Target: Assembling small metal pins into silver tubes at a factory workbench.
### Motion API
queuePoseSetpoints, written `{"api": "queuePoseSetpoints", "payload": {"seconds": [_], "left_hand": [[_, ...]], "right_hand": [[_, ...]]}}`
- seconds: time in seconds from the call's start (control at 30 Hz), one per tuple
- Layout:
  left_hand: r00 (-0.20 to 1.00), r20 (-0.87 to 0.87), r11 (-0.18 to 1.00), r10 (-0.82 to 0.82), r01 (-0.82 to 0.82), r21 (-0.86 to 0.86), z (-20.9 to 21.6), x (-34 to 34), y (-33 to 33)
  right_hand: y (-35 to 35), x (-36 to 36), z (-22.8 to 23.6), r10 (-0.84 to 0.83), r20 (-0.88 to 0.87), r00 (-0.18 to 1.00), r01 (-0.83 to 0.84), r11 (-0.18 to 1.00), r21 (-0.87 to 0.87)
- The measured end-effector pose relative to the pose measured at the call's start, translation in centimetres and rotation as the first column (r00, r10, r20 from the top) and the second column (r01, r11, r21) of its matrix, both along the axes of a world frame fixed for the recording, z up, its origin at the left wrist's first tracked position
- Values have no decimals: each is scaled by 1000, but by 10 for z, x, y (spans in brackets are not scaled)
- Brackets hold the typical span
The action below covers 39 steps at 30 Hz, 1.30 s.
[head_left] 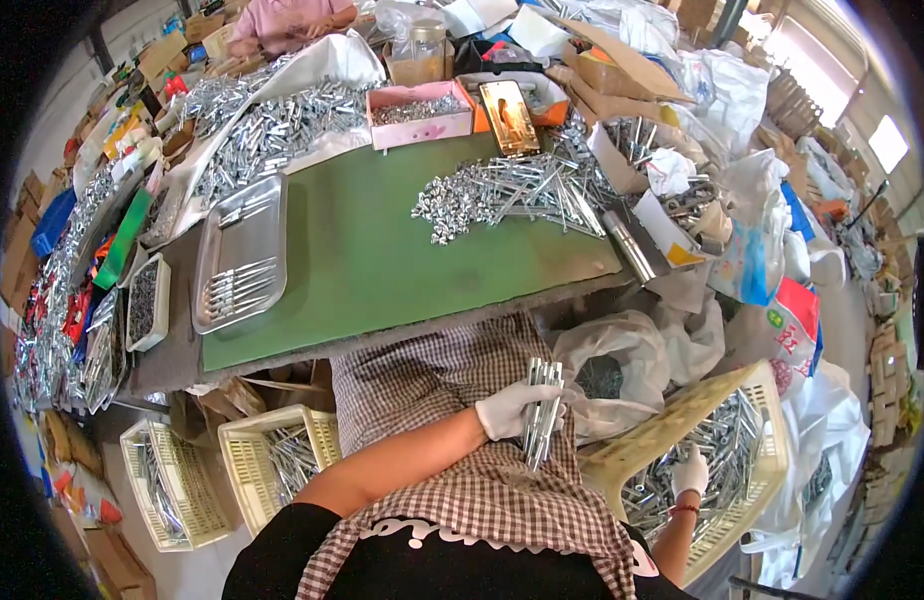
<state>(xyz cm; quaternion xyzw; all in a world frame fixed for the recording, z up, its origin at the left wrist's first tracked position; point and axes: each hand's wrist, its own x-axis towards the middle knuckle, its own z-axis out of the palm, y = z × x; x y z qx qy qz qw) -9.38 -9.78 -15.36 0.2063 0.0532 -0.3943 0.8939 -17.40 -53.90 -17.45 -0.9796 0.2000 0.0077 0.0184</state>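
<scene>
— What did the left hand (509,409) hold?
— A bundle of metal rods (541,412), fingers closed round it, over the checked apron (452,370).
— And the right hand (690,473)?
— Down in the yellow basket (682,412) beside; its grip I cannot tell. Beyond was the green table (382,260).

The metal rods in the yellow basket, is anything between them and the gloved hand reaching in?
Nothing visible. The right hand is already down inside the yellow basket, on the loose metal rods. The left hand holds a bundle of rods over the lap.
</scene>
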Motion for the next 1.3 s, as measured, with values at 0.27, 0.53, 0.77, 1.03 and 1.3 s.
{"api": "queuePoseSetpoints", "payload": {"seconds": [0.27,0.53,0.77,1.03,1.3], "left_hand": [[999,-30,998,11,-13,-57,4,-7,4],[999,0,997,-52,52,-59,-7,-1,8],[993,-112,999,-29,27,-21,3,4,2],[996,-85,1000,17,-17,-7,0,-2,10],[997,-75,1000,6,-6,-1,-7,-2,4]], "right_hand": [[19,16,103,60,-273,960,27,952,304],[-32,20,103,-360,-184,914,350,933,-90],[10,30,71,-78,86,993,101,948,-301],[59,40,16,-67,-57,996,64,997,-53],[11,17,40,193,-117,974,-217,943,-253]]}}
